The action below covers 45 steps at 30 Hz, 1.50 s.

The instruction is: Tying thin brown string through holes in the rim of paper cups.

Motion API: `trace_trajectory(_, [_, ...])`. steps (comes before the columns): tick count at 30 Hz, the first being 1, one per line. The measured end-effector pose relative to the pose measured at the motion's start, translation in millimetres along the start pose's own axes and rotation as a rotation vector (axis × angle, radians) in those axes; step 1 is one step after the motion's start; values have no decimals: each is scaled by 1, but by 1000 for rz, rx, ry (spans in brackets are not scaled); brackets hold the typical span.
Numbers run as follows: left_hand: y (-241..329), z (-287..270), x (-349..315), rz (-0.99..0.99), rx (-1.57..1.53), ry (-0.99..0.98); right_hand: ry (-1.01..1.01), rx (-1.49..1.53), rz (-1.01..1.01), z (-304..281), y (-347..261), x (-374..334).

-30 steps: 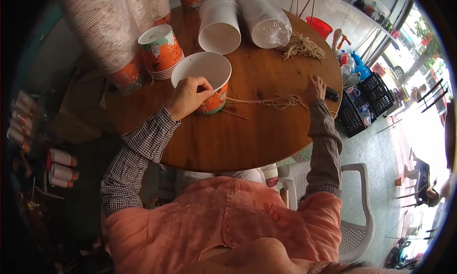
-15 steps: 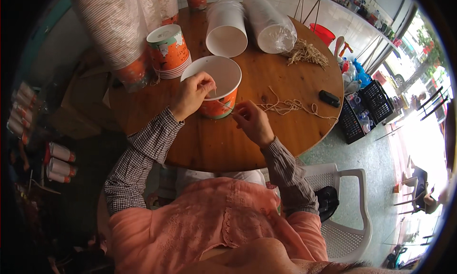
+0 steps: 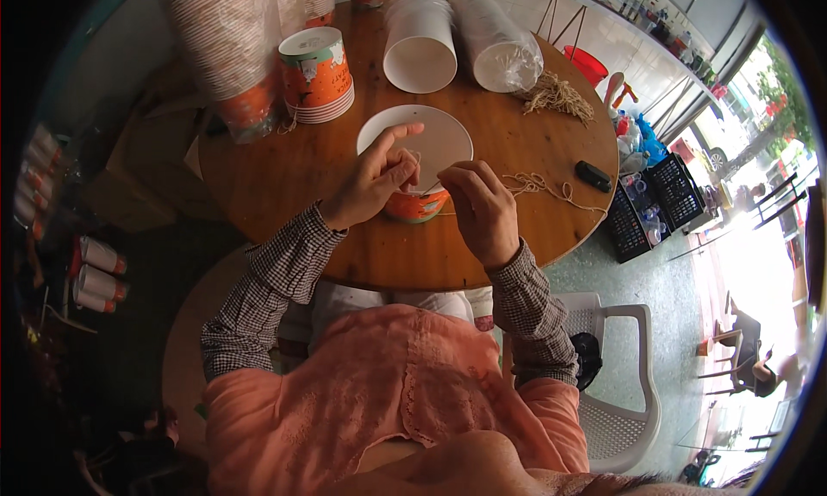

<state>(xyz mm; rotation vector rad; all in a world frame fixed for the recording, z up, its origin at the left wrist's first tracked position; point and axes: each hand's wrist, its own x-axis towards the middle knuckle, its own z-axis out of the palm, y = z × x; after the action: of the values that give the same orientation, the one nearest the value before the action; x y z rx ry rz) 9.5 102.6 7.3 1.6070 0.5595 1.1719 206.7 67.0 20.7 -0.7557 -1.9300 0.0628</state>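
A large paper bucket (image 3: 417, 210) with a white inside and an orange, patterned outside stands on the round table in front of me. My left hand (image 3: 372, 179) is over its near left rim, index finger stretched out, thumb and other fingers closed on a thin cord. My right hand (image 3: 484, 207) pinches the cord at the near right rim, its fingers pressed together. Between both hands the cord is too fine to follow fully. More pale cord (image 3: 538, 184) lies in loose loops on the table to the right.
Upside-down orange buckets (image 3: 317, 78) stand at the back left beside tall bagged stacks (image 3: 226, 56). Two sleeves of white tubs (image 3: 419, 56) lie at the back, near a bundle of cord (image 3: 558, 98). A black object (image 3: 593, 177) sits at the right edge, a white chair (image 3: 624, 410) below.
My left index finger has straightened away from the others. My right hand has risen to the bucket's rim, and both hands sit farther right, as does the bucket in view.
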Motion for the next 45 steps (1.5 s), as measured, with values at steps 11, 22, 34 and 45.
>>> trace_trajectory(11, [21,11,-9,-253,100,-67,-28,26,-77,-11,-19,8])
trace_trajectory(22, [23,13,-10,-338,42,-82,209,201,245,-9,3,-20])
trace_trajectory(34, [23,20,-5,-300,96,-74,122,-268,-253,7,1,-39])
trace_trajectory(45, [25,24,-4,-244,244,-111,208,-45,34,9,2,-35])
